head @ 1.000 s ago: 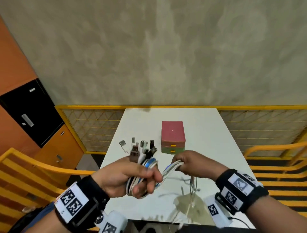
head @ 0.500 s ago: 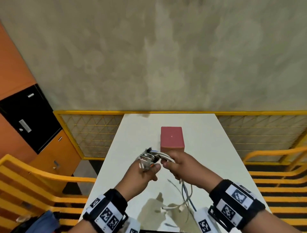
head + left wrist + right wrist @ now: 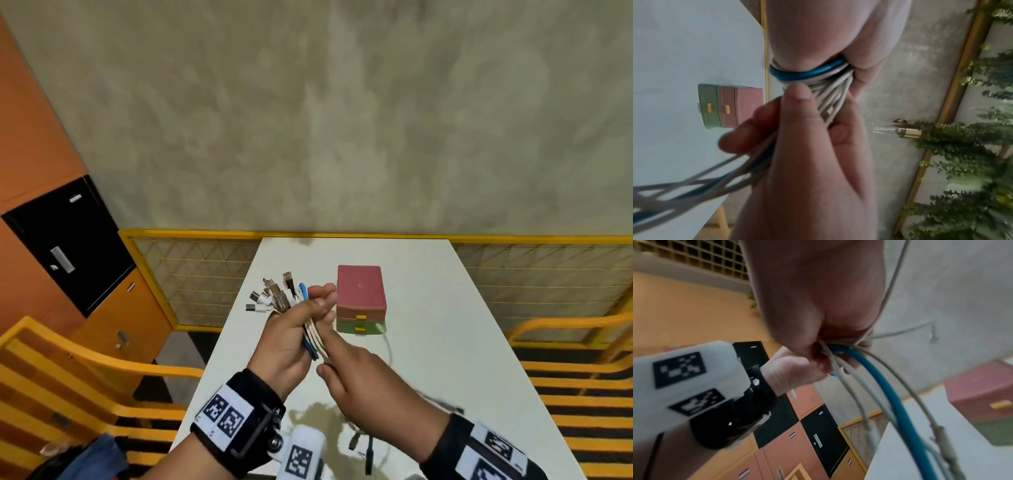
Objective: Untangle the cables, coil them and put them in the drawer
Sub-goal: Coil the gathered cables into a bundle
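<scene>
My left hand (image 3: 308, 315) grips a bundle of white and blue cables (image 3: 313, 337) above the white table (image 3: 462, 342). Several plugs (image 3: 270, 298) fan out above its fist. In the left wrist view the blue cable (image 3: 807, 73) loops round the hand (image 3: 797, 104). Just below, my right hand (image 3: 337, 363) pinches the same strands; in the right wrist view its fingers (image 3: 813, 344) curl on the cables (image 3: 890, 394). Loose ends (image 3: 368, 448) hang under it. A small drawer unit (image 3: 359, 291), pink over green with yellow handles, stands behind the hands with its drawers closed.
One white cable (image 3: 388, 346) lies on the table beside the drawer unit. A yellow mesh fence (image 3: 191, 274) runs behind the table. Yellow railings (image 3: 85, 363) flank both sides. Orange and black lockers (image 3: 68, 240) stand at the left.
My left hand has drawn back from the drawer unit and the plugs now fan upward. The right hand has slid down the strands toward me, below the left hand.
</scene>
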A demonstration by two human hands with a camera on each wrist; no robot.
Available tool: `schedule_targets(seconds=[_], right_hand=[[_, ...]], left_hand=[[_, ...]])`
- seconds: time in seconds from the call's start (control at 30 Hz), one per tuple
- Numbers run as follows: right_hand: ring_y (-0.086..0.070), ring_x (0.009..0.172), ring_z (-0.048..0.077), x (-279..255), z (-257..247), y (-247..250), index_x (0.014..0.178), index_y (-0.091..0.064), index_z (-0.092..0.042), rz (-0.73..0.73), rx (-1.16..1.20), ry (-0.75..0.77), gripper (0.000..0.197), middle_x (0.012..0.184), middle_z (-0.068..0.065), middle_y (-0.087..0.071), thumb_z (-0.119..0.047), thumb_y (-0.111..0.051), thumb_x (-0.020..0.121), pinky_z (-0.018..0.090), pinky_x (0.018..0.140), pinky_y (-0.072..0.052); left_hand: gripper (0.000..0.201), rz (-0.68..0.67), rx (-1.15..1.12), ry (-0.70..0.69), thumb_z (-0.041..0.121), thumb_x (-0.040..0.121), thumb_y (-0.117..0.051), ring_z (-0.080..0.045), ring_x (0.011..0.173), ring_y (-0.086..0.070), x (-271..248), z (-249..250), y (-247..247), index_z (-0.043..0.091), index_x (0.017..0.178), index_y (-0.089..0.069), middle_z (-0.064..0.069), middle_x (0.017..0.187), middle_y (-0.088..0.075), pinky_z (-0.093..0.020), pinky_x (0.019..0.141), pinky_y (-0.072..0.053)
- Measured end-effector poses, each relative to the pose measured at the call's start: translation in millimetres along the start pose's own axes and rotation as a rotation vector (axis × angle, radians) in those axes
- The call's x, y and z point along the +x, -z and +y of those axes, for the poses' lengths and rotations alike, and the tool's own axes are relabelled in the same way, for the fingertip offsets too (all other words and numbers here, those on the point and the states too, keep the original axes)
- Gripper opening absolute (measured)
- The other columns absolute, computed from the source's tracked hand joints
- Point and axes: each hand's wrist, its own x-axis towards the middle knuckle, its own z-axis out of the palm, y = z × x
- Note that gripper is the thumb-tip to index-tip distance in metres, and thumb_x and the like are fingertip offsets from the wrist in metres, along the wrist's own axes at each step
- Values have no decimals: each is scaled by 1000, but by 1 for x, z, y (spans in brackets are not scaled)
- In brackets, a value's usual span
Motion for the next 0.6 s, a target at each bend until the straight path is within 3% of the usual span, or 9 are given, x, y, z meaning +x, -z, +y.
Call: schedule_targets(seconds=[0.13,0.2,0.27,0.33,0.37,0.43,0.53,0.6], right_hand=[[-59,75,18,-6,16,-1,131,-32,-43,-3,227,-119,39,83,4,-60,-29,-47,98,41,74,-50],[-61,74,11,-9,18,-1,120,-37,-40,10,302,-136,28,84,3,-61,-27,-48,98,30,70,-52],[-59,81,-1,-10,17,-2,120,-43,-33,34,325,-152,26,95,-2,-62,-21,-50,98,10,68,-46],[-50,104,-12,-11,21,-5,129,-45,-36,95,265,-174,37,120,-17,-56,-24,-55,96,2,84,-36],[-44,116,-14,-13,24,-6,133,-43,-41,132,246,-192,43,129,-25,-49,-30,-58,94,3,92,-32],[-43,123,-12,-12,31,-8,128,-46,-47,230,305,-238,43,129,-31,-47,-37,-63,90,11,99,-34],[-65,99,11,-5,31,-2,109,-61,-37,299,701,-483,17,106,-6,-69,-40,-60,93,29,87,-51],[-69,85,21,1,30,-2,113,-60,-19,158,1047,-705,32,100,10,-72,-45,-50,99,34,72,-53]], left_hand=[[8,-4,-131,-35,3,87,-58,-9,68,-71,1,9,3,10,87,-63,-8,91,-77,-27,73,-52],[4,12,-152,-51,13,86,-62,-5,56,-65,1,11,4,9,88,-62,-3,77,-72,-22,60,-55],[14,33,-135,-81,20,89,-61,-6,48,-58,3,11,5,8,82,-63,0,65,-63,-20,52,-53],[14,63,-73,-165,21,88,-63,-7,48,-52,8,9,7,9,82,-63,0,63,-58,-20,53,-51],[10,75,-19,-218,19,88,-63,-7,49,-51,11,7,9,10,84,-63,0,65,-57,-21,55,-50],[12,95,105,-289,14,92,-63,-9,52,-51,15,4,13,15,82,-69,0,68,-59,-24,60,-47],[14,165,302,-286,31,85,-72,-14,63,-56,18,-4,21,24,73,-76,6,65,-66,-34,69,-38],[14,170,343,-280,38,77,-74,-15,65,-57,19,-12,23,24,73,-76,6,65,-66,-35,68,-38]])
